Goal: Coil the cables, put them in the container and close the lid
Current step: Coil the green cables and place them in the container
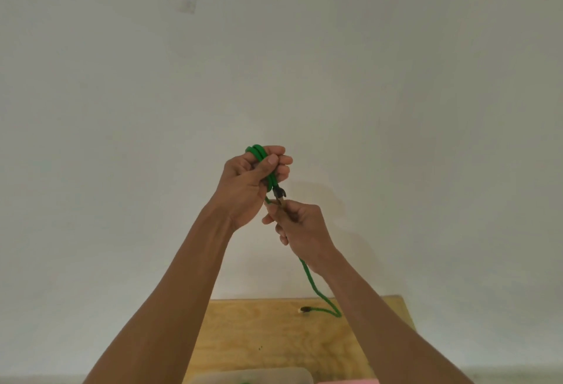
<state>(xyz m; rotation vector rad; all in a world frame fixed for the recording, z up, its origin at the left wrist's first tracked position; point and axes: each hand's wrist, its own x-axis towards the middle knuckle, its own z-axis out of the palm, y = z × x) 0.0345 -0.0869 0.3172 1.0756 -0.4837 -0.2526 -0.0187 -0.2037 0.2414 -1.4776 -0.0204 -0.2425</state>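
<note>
Green cable (263, 164) looped inside closed left hand (246, 182) fingers; right hand (300, 226) fingers pinch its trailing length.

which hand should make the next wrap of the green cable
Right. The right hand already pinches the loose run of the green cable trailing to the wooden board, while the left hand is occupied clamping the finished loops.
</note>
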